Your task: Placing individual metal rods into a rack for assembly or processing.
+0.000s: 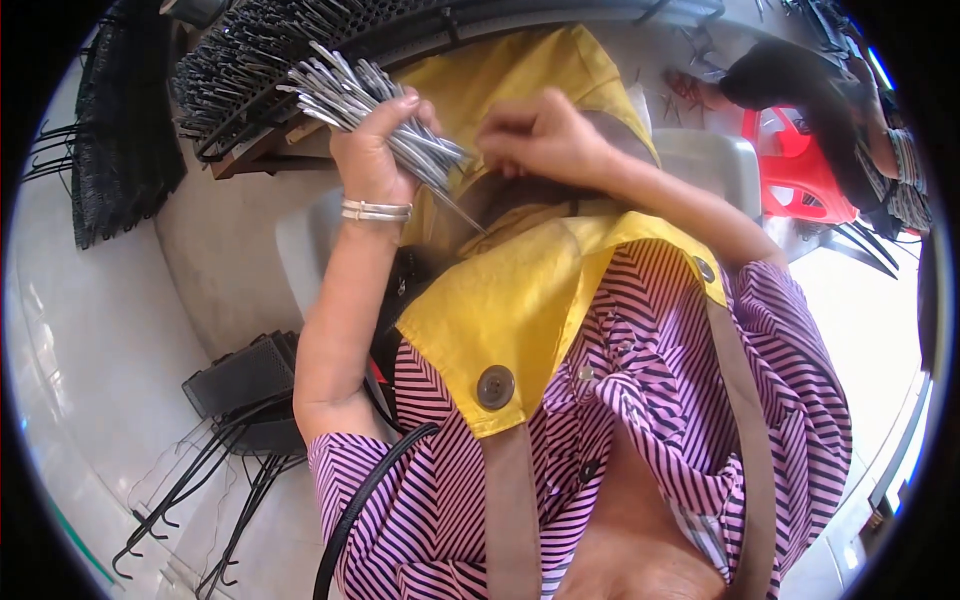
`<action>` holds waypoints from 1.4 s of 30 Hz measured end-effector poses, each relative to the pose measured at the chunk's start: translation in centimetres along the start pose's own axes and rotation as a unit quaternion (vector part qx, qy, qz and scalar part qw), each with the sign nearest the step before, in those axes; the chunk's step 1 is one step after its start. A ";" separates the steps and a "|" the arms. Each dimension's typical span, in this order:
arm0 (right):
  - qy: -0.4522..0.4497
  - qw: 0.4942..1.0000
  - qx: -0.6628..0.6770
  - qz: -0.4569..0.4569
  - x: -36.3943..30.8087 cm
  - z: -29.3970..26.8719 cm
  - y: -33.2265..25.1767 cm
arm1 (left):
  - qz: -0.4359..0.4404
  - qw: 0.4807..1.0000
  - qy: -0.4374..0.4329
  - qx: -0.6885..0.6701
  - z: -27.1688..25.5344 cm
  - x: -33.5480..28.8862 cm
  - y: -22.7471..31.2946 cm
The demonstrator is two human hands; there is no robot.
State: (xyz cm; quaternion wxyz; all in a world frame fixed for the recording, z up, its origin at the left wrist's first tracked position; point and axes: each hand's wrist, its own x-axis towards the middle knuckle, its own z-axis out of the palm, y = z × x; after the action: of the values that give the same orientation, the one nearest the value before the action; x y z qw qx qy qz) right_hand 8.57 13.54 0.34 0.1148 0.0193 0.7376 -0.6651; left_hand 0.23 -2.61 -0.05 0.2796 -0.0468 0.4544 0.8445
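A thick bundle of thin grey metal rods (335, 92) is gripped in my left hand (372, 155), raised in front of me. The rods fan out at the upper left; their other ends slant down to the right, one reaching lower than the others. Just right of these lower ends is my right hand (550, 140), its fingers curled and slightly blurred. Anything small between those fingers is too unclear to make out. A yellow apron (500, 300) covers my front and lap beneath both hands.
A dark rack (265, 125) packed with many similar rods stands at the far left. Black mesh pieces with hooked rods (245, 385) lie on the floor at left; more dark mesh (125, 140) hangs beyond. Another person (800, 90) sits at the far right by a red plastic stool (795, 165).
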 end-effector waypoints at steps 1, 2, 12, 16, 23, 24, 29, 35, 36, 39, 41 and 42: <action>0.040 0.992 0.100 0.064 0.5 -0.5 0.5 | 0.014 1.000 -0.004 -0.019 0.1 0.1 0.5; 0.058 0.983 0.147 0.092 1.1 -1.1 0.8 | 0.029 0.999 -0.008 -0.037 0.0 0.3 0.9; -0.051 0.936 -0.348 0.006 7.8 3.3 6.7 | 0.051 0.998 0.012 -0.024 -1.1 0.2 3.6; 0.034 0.966 -0.249 0.068 6.3 4.5 4.6 | 0.040 0.997 0.059 -0.019 -1.0 -1.5 3.0; 0.042 0.934 -0.333 -0.121 5.0 5.1 4.5 | 0.058 0.998 0.014 0.001 -0.8 -1.5 2.2; 0.023 0.923 -0.357 -0.142 5.1 5.2 4.7 | 0.062 0.998 0.007 0.002 -0.8 -1.6 2.3; 0.022 0.856 -0.426 -0.293 5.2 5.2 5.0 | 0.068 0.997 0.028 -0.007 -1.7 -1.6 2.9; -0.050 0.790 -0.537 -0.290 5.4 5.3 4.8 | 0.085 0.995 0.045 -0.012 -2.3 -2.0 3.6; 0.001 0.814 -0.499 -0.298 5.4 5.2 5.3 | 0.084 0.995 0.047 -0.012 -2.2 -2.1 3.8; 0.101 0.851 -0.436 -0.273 5.8 5.7 7.2 | 0.081 0.995 0.047 -0.013 -1.8 -2.6 4.2; 0.093 0.905 -0.396 -0.123 5.6 5.8 5.9 | 0.076 0.996 0.049 -0.018 -1.9 -2.8 4.3; 0.031 0.929 -0.369 -0.003 5.4 5.1 4.1 | 0.075 0.996 0.045 -0.025 -1.9 -2.9 4.3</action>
State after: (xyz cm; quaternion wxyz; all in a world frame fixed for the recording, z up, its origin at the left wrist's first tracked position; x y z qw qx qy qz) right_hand 4.74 8.34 -5.17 0.0887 -0.0064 0.9341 -0.3457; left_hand 0.09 -7.26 2.97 0.1936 -0.0573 0.4472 0.8713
